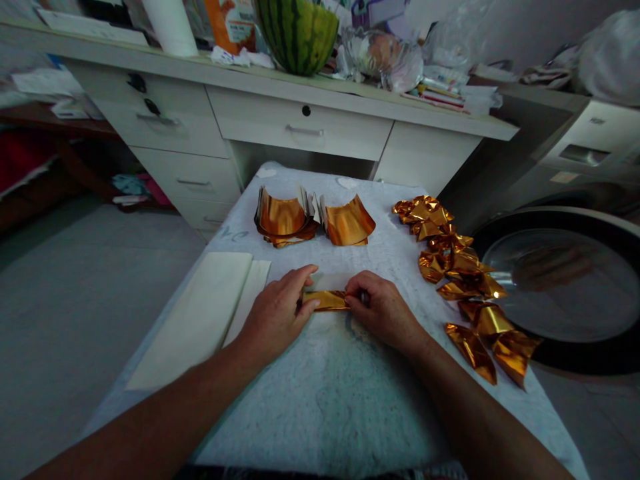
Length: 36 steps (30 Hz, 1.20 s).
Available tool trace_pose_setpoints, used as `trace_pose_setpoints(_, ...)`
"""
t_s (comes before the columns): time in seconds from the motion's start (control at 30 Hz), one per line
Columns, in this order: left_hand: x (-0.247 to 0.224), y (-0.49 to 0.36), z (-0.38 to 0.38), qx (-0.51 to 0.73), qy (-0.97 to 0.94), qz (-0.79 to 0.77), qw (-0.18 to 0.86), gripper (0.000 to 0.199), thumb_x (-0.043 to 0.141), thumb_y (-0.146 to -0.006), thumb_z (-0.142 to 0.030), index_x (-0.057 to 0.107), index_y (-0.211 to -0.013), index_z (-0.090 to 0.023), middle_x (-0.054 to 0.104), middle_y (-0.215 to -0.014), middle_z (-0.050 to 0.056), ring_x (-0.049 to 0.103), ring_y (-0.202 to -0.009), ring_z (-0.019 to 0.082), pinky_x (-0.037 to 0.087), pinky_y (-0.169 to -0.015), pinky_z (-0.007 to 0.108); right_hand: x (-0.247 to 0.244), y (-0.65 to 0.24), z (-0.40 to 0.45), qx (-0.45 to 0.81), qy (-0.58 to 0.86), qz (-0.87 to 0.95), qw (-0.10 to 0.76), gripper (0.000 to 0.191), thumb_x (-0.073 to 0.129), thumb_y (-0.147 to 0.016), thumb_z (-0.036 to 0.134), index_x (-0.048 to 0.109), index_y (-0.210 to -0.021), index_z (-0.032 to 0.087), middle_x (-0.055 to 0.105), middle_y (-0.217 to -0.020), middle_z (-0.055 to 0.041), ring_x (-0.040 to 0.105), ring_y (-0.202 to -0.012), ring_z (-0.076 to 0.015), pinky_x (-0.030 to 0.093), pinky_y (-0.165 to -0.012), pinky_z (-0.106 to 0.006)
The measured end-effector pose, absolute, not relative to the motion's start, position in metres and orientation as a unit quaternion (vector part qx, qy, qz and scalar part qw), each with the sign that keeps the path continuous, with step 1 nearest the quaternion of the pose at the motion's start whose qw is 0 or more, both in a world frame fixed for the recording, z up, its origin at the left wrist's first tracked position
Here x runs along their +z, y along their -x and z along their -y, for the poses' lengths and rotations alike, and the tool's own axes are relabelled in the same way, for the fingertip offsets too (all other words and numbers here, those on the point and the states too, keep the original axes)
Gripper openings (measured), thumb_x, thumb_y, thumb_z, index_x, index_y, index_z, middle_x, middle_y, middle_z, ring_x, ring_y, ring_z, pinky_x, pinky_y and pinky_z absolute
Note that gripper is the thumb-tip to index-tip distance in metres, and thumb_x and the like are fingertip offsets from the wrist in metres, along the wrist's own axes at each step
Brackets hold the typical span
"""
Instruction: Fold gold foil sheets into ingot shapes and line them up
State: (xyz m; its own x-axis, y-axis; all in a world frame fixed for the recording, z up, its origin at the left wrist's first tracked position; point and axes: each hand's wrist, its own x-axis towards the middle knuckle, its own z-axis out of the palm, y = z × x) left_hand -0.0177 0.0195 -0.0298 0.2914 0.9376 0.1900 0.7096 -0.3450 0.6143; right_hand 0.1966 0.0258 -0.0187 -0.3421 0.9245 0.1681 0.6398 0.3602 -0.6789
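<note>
A narrow folded strip of gold foil paper (327, 301) lies between my hands, just above the cloth-covered table (350, 400). My left hand (280, 307) grips its left end between thumb and fingers. At the other end, my right hand (383, 308) pinches the strip, fingers curled. Behind the strip a pale sheet (327, 281) shows. Farther back stand two stacks of curved gold foil sheets, a left stack (283, 217) and a right stack (349, 221). Several folded gold foil pieces (450, 257) are heaped along the table's right side.
White paper sheets (200, 313) lie left of my left hand. A white desk with drawers (300, 123) stands behind the table, bearing a cut watermelon (300, 33), a paper roll (173, 27) and plastic bags. On the right, an open round washer door (560, 273) sits close to the table edge.
</note>
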Motion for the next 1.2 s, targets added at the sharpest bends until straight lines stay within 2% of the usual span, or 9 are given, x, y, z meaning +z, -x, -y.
trace_pose_setpoints(0.2,-0.030,0.017,-0.020,0.229,-0.794,-0.551,0.115,0.048,0.063,-0.083,-0.023,0.046,-0.128,-0.021,0.062,-0.110,0.008,0.059,-0.102,0.028,0.047,-0.088,0.044,-0.019,-0.195,-0.026,0.246,0.513,0.778,0.265,0.011,0.060,-0.080,0.008,0.059,-0.077,0.018,0.057,-0.077,0.0000,0.050,-0.067,-0.0122,0.037,-0.062,-0.025)
trace_pose_setpoints(0.33,-0.023,0.015,-0.016,0.185,-0.772,-0.604,0.069,0.035,0.065,-0.081,-0.032,0.055,-0.111,-0.016,0.058,-0.109,0.012,0.052,-0.103,0.032,0.044,-0.088,0.047,-0.019,-0.194,-0.026,0.241,0.517,0.779,0.259,0.011,0.060,-0.080,0.007,0.059,-0.077,0.018,0.058,-0.078,-0.0004,0.051,-0.068,-0.0124,0.038,-0.062,-0.025)
trace_pose_setpoints(0.43,-0.017,0.012,-0.014,0.160,-0.759,-0.628,0.061,0.028,0.064,-0.081,-0.036,0.058,-0.099,-0.016,0.056,-0.106,0.012,0.050,-0.102,0.033,0.043,-0.087,0.047,-0.019,-0.194,-0.027,0.237,0.520,0.781,0.252,0.011,0.060,-0.079,0.007,0.059,-0.077,0.018,0.058,-0.078,-0.0006,0.051,-0.068,-0.0127,0.038,-0.063,-0.025)
trace_pose_setpoints(0.6,-0.017,0.012,-0.014,0.154,-0.757,-0.632,0.069,0.024,0.065,-0.081,-0.036,0.058,-0.093,-0.017,0.055,-0.103,0.011,0.049,-0.100,0.032,0.041,-0.086,0.047,-0.019,-0.194,-0.026,0.238,0.520,0.782,0.249,0.011,0.060,-0.080,0.007,0.059,-0.077,0.018,0.058,-0.079,-0.0006,0.052,-0.069,-0.0127,0.038,-0.063,-0.025)
trace_pose_setpoints(1.2,-0.027,0.014,-0.017,0.214,-0.768,-0.597,0.095,0.021,0.067,-0.081,-0.028,0.051,-0.092,-0.022,0.056,-0.097,0.005,0.048,-0.096,0.027,0.038,-0.082,0.042,-0.017,-0.195,-0.026,0.248,0.525,0.778,0.241,0.010,0.060,-0.081,0.009,0.060,-0.079,0.018,0.058,-0.079,-0.0010,0.052,-0.070,-0.0139,0.038,-0.064,-0.026)
